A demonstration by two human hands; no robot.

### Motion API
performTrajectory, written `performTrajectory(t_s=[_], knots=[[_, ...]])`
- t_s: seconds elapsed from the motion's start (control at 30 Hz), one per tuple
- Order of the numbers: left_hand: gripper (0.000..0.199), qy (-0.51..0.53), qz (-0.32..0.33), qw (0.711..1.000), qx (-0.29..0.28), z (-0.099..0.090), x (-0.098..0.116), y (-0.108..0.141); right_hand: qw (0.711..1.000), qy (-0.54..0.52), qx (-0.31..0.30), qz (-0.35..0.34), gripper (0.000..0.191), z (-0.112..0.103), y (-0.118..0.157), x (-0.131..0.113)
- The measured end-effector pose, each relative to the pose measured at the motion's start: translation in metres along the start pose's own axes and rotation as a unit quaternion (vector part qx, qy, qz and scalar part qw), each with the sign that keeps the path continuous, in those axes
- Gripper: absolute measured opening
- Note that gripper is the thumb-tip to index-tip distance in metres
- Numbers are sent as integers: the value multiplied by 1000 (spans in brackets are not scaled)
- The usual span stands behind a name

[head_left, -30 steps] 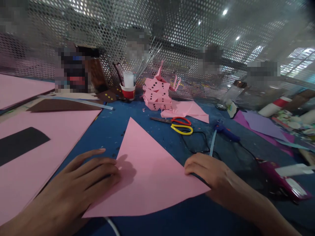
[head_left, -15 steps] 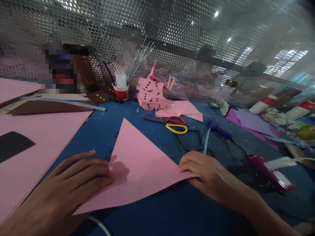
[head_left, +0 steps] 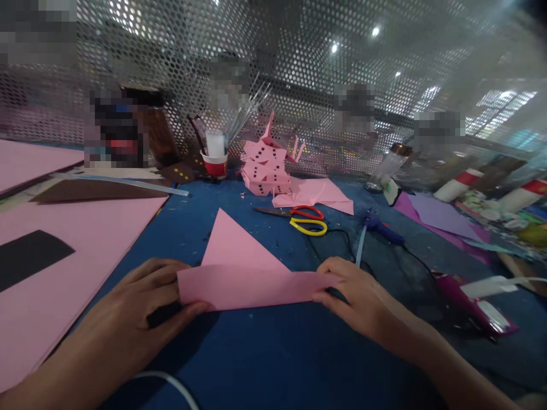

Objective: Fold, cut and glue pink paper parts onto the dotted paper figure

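A pink paper sheet [head_left: 243, 287] lies before me on the blue table, its near edge turned up and over into a long band, with a triangular point showing behind. My left hand [head_left: 149, 304] grips the left end of the band, thumb at the lower edge and fingers behind. At the right end, my right hand [head_left: 350, 287] pinches the paper between thumb and fingers. Behind the sheet lie scissors [head_left: 308, 220] with one red and one yellow handle. A pink paper model with black squares [head_left: 265, 168] stands farther back.
Large pink sheets [head_left: 106, 228] with a black piece [head_left: 36, 256] lie at left. A blue glue gun [head_left: 382, 228], its cord and a magenta power strip [head_left: 474, 304] are at right. A paper cup [head_left: 215, 165] stands behind, before a perforated metal screen [head_left: 299, 108].
The near edge of the pink sheet has been folded up and away from me. My left hand has gone from lying on the sheet to gripping its folded end.
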State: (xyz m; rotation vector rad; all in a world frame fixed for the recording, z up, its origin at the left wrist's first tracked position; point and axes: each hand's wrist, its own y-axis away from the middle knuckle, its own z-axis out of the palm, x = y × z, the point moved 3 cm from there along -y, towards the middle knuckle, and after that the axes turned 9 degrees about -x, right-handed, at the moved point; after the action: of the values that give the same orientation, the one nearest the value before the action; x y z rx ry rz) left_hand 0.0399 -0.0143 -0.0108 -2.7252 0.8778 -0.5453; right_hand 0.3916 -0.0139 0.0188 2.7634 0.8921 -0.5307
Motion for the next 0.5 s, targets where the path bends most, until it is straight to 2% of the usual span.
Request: performTrajectory(t_s=[0.17, 0.5], knots=[[41, 11, -56, 998, -19, 0, 5, -4, 999, 31, -7, 37, 19, 3, -3, 4], [43, 8, -64, 996, -58, 0, 4, -7, 997, 18, -25, 74, 18, 0, -8, 0]])
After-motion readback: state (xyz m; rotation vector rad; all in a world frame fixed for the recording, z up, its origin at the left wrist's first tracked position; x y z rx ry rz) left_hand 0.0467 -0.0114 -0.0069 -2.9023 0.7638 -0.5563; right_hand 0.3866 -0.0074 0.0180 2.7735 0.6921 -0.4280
